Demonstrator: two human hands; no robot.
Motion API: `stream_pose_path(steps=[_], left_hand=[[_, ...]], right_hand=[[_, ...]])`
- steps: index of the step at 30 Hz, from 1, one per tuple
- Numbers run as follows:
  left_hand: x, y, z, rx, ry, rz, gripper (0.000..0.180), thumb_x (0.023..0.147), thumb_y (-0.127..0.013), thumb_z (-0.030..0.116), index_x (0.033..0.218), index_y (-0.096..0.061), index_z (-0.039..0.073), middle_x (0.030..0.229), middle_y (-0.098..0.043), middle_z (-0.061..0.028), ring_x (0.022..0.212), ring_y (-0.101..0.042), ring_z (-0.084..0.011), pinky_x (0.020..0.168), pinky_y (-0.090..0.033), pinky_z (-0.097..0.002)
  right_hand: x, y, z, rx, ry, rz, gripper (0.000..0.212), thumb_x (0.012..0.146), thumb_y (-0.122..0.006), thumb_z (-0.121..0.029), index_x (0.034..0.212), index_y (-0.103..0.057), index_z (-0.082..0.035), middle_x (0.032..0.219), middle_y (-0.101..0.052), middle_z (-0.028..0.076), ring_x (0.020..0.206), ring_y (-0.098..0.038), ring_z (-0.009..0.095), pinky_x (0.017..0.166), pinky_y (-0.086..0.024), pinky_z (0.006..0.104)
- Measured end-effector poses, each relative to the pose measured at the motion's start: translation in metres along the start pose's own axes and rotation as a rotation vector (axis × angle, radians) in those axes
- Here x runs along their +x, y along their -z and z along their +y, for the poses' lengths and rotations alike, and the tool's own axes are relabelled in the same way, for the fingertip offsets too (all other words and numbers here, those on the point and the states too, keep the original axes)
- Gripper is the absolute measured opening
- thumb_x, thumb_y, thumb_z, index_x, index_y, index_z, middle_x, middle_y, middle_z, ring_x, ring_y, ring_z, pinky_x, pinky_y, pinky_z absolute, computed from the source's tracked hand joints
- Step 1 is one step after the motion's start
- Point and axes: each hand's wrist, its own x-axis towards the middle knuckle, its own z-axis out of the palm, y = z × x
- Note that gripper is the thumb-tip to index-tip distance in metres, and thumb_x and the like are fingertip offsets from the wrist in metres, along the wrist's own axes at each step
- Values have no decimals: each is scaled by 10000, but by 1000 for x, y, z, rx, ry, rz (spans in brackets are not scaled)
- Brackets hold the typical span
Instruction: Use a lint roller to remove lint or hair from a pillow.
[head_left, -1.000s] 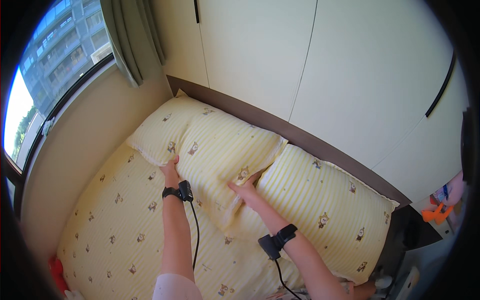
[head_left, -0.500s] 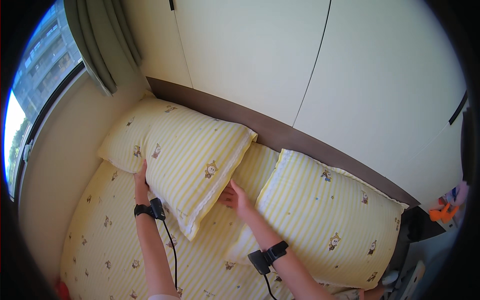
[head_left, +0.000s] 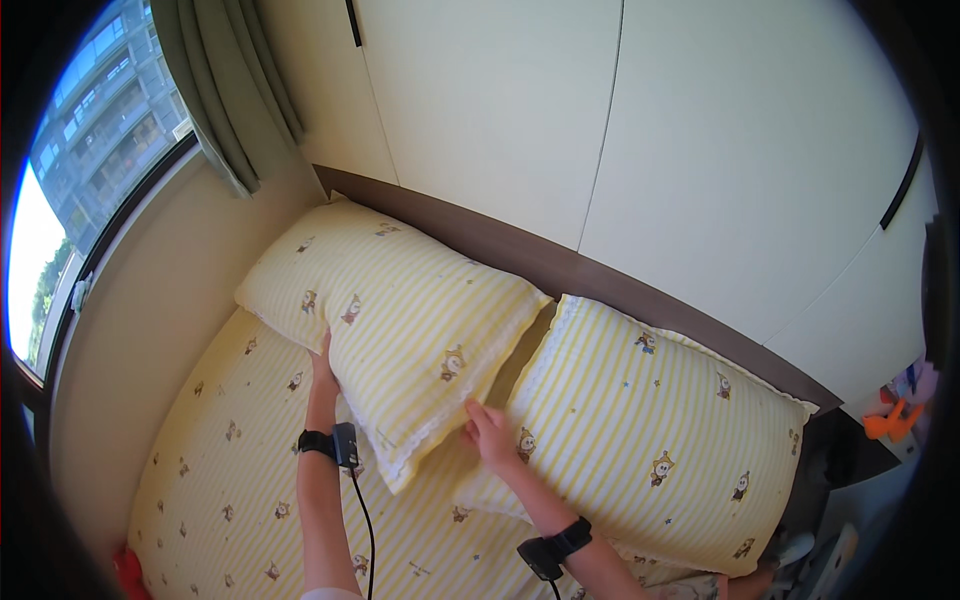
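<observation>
A yellow-and-white striped pillow (head_left: 420, 330) with small cartoon figures lies at the head of the bed, on the left. My left hand (head_left: 323, 372) grips its near edge, where the cloth creases inward; the fingertips are hidden by the pillow. At its lace-trimmed right edge, my right hand (head_left: 488, 436) has curled fingers closed on the border. A second matching pillow (head_left: 620, 430) lies to the right, just past my right hand. Under both spreads a striped bed sheet (head_left: 230, 450) in the same pattern. Each wrist wears a black strap with a small cabled device.
A brown headboard (head_left: 470, 237) runs behind the pillows, below white cabinet doors (head_left: 490, 110). On the left are a window (head_left: 110, 120) and a grey-green curtain (head_left: 215, 90). An orange object (head_left: 893, 422) is at the far right, a red one (head_left: 128, 570) at the lower left.
The left pillow has shifted right with my hands, narrowing the gap to the second pillow. My right hand's fingers, looser before, are now curled at its border. The whole view has turned slightly.
</observation>
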Motion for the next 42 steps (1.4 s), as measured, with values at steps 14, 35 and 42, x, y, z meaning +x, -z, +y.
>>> stream_pose_path(steps=[14,35,42], left_hand=[[-104,-103,8,193,276,372,827,821,-491,439,1377,45,141,1411,-125,-118,1230,-289,-273,960,-313,-416],[-352,-194,-24,337,516,-397,559,818,-570,162,1277,-256,106,1191,-427,-125,1025,-503,-267,763,-508,-424],[-325,-200,-46,317,476,-348,549,814,-571,167,1279,-286,99,1193,-441,-94,1057,-482,-260,784,-482,-426]], right_hand=[[-1,21,-14,-231,11,259,246,894,-437,-165,1092,-429,-19,799,-536,67,758,-542,142,676,-448,269],[-378,401,-135,-219,21,881,592,875,-430,-423,1252,-346,26,1244,-421,191,1110,-455,263,934,-346,319],[-385,410,-117,-704,224,923,495,910,-392,-332,1246,-351,28,1184,-487,205,1120,-455,271,941,-328,317]])
